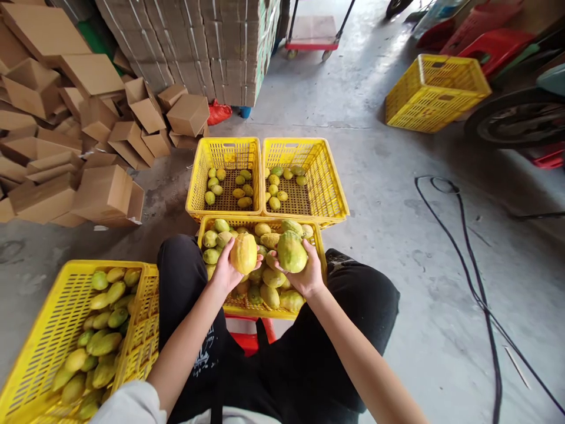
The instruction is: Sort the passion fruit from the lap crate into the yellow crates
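Observation:
My left hand [226, 268] is closed around a yellow papaya [243, 254]. A greener papaya [292, 251] sits in my right hand [312, 272], fingers wrapped about its side. Both hands are raised side by side over a yellow crate [318, 235] between my knees, filled with yellow-green papayas [274, 277]. Just beyond stand two more yellow crates, a left one [192, 197] and a right one [338, 191], each with several papayas on its floor. The undersides of the held fruits are partly hidden by my fingers.
At lower left, another yellow crate [42, 335] holds many papayas. Loose cardboard boxes [103, 191] lie heaped at left, near strapped cardboard stacks [185, 53]. A red trolley [313, 35], a yellow crate [435, 97], a wheel [516, 118] and black cable [472, 268] are beyond or to the right.

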The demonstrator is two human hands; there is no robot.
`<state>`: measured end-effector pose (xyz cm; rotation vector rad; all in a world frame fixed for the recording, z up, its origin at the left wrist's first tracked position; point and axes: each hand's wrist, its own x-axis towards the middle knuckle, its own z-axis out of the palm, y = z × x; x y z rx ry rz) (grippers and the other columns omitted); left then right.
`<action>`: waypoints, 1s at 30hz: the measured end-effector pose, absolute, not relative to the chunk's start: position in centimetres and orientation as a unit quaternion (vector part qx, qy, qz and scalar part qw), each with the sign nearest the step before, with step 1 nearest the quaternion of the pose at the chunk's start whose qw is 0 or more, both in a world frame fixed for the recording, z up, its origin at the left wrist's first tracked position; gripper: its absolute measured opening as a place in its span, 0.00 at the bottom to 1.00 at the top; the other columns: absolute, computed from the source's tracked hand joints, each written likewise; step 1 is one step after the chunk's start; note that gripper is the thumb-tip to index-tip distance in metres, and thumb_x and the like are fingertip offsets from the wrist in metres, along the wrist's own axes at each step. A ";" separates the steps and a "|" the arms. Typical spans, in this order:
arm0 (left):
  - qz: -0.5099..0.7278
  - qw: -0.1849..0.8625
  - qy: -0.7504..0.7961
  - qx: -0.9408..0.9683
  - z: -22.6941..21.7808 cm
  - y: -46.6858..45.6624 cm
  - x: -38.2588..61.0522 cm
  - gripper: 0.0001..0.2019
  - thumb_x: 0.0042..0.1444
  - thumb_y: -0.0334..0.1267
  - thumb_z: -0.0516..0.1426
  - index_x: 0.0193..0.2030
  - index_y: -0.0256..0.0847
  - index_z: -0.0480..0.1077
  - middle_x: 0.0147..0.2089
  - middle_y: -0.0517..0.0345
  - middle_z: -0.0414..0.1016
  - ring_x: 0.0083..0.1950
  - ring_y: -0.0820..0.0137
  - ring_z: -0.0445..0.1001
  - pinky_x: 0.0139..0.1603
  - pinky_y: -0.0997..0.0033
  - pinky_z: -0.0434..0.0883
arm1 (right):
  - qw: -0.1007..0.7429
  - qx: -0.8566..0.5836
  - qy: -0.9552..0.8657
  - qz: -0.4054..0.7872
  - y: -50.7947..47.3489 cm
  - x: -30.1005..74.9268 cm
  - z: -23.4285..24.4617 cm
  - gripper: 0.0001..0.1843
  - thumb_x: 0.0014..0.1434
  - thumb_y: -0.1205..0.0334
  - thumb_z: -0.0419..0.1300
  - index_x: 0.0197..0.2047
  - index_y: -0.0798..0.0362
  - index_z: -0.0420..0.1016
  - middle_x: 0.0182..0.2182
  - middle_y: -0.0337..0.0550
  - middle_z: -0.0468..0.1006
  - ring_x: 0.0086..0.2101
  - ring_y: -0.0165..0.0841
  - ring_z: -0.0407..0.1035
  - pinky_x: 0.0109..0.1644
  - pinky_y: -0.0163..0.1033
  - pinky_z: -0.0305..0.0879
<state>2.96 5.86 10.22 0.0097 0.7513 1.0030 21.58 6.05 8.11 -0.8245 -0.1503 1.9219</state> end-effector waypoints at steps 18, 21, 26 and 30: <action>0.480 0.767 0.424 0.036 8.0 6.2 3.5 0.12 0.50 0.40 0.60 0.40 0.37 0.70 0.37 0.50 0.76 0.44 0.61 0.76 0.48 0.63 0.73 | 0.448 -0.330 -0.117 0.823 5.7 20.8 7.9 0.20 0.49 0.58 0.55 0.46 0.49 0.69 0.38 0.44 0.80 0.43 0.45 0.73 0.42 0.51 0.72; 0.485 0.777 0.401 0.016 8.8 6.0 3.5 0.12 0.51 0.42 0.58 0.40 0.37 0.69 0.38 0.49 0.76 0.48 0.59 0.74 0.51 0.59 0.71 | 0.435 -0.326 -0.119 0.831 5.6 20.7 7.9 0.18 0.49 0.57 0.56 0.44 0.50 0.71 0.37 0.45 0.80 0.45 0.45 0.72 0.45 0.51 0.71; 0.506 0.808 0.302 -0.003 10.3 5.7 3.1 0.15 0.56 0.43 0.51 0.44 0.36 0.70 0.42 0.46 0.76 0.52 0.56 0.71 0.54 0.52 0.68 | 0.447 -0.303 -0.131 0.832 5.5 20.8 8.3 0.18 0.51 0.48 0.57 0.42 0.48 0.72 0.38 0.44 0.80 0.47 0.43 0.71 0.51 0.52 0.67; 0.486 0.814 0.317 0.017 10.3 5.6 3.0 0.17 0.58 0.46 0.51 0.45 0.35 0.70 0.41 0.45 0.76 0.52 0.54 0.72 0.54 0.50 0.67 | 0.423 -0.307 -0.108 0.846 5.7 21.2 8.8 0.23 0.55 0.44 0.51 0.43 0.52 0.72 0.37 0.47 0.80 0.41 0.42 0.74 0.48 0.51 0.70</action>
